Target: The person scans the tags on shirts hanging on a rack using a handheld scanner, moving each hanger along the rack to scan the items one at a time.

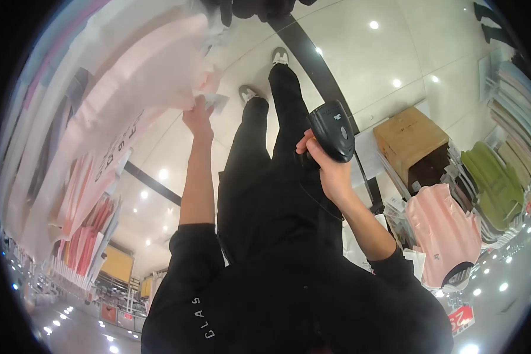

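A black handheld scanner (334, 131) is in my right hand (330, 168), whose fingers wrap round its handle in front of my dark trousers. My left hand (199, 120) pinches the edge of a pale pink garment (138, 76) hanging at the left, under what looks like a translucent cover. Dark lettering runs along the garment. Close to my left fingertips is a small whitish piece (219, 104), perhaps a tag; its print cannot be read.
More garments (91, 236) hang at the lower left. On the right are a cardboard box (410, 138), a pink satin garment (442, 236), green clothes (492, 186) and a red sign (461, 319). Another person's dark legs (494, 29) show at the upper right, on the glossy tiled floor (389, 53).
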A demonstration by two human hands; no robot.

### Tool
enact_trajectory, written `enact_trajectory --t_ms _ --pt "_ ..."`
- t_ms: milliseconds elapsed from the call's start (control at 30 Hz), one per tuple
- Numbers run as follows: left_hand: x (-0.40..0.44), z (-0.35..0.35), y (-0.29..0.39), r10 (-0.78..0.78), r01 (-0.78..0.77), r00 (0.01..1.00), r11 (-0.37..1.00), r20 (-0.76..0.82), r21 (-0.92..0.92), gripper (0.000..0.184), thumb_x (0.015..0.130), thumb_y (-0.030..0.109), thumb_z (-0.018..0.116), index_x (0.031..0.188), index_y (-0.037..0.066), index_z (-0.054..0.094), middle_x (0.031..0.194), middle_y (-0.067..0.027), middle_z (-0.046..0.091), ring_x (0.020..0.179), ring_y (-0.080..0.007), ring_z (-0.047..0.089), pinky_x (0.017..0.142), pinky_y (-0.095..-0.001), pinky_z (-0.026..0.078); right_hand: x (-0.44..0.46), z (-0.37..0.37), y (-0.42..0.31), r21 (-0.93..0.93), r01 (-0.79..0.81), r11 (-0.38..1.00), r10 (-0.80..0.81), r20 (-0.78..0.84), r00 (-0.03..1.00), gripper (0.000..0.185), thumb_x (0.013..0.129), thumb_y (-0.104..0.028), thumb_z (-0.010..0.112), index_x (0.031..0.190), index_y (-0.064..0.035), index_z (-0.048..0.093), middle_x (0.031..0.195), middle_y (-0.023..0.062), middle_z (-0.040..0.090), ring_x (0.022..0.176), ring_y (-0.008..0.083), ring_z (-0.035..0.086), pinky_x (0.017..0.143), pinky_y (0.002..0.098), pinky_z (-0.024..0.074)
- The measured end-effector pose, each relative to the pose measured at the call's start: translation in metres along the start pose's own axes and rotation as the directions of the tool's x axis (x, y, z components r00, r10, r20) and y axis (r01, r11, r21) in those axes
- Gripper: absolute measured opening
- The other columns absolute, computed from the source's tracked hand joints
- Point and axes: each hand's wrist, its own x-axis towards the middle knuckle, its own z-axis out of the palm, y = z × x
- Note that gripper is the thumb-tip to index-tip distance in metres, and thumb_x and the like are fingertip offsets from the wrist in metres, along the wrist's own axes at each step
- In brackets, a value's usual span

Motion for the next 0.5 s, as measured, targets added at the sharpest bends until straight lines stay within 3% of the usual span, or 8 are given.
enact_trajectory --t_ms 167,233,333,500 --pt "-0.018 -0.039 -0.01 -0.007 -0.013 0.997 0.964 0.074 0.264 0.038 0.09 0.019 0.072 0.12 -0.003 0.064 0.112 -0.0092 0.064 0.096 -0.0186 0.064 0.081 -0.0353 0.059 0.006 0.001 0.006 0.032 -0.017 0.999 0.018 -0.009 1.0 0.016 0.096 -0.005 0.064 0.111 -0.0002 0.064 0.09 0.0104 0.068 0.087 0.0192 0.064 0.083 0.0333 0.0501" --pt "-0.018 -0.049 -0.018 -0.019 -0.024 0.992 0.943 0.125 0.332 0.032 0.087 0.018 0.08 0.111 0.002 0.068 0.098 -0.0038 0.069 0.082 -0.0138 0.066 0.067 -0.0271 0.056 0.006 0.002 0.008 0.036 -0.022 0.999 0.022 -0.003 1.0 0.016 0.096 -0.005 0.064 0.111 -0.0002 0.064 0.09 0.0103 0.068 0.087 0.0191 0.064 0.083 0.033 0.0501" --pt "-0.016 -0.065 -0.03 -0.109 0.036 0.984 0.894 0.139 0.447 0.036 0.089 0.025 0.076 0.11 -0.003 0.069 0.093 -0.0074 0.068 0.079 -0.0146 0.065 0.068 -0.0305 0.056 0.007 0.003 0.012 0.043 -0.015 0.999 0.015 0.014 1.0 0.016 0.096 -0.005 0.065 0.111 -0.0003 0.065 0.09 0.0101 0.068 0.087 0.0189 0.065 0.083 0.0328 0.0502" --pt "-0.02 -0.072 -0.041 -0.191 0.103 0.966 0.903 0.174 0.418 0.035 0.09 0.028 0.075 0.108 -0.001 0.069 0.092 -0.0053 0.069 0.079 -0.0124 0.064 0.065 -0.0274 0.052 0.007 0.002 0.015 0.044 -0.004 0.999 0.003 0.023 1.0 0.016 0.096 -0.005 0.065 0.111 -0.0005 0.065 0.091 0.0099 0.069 0.087 0.0187 0.065 0.083 0.0328 0.0502"
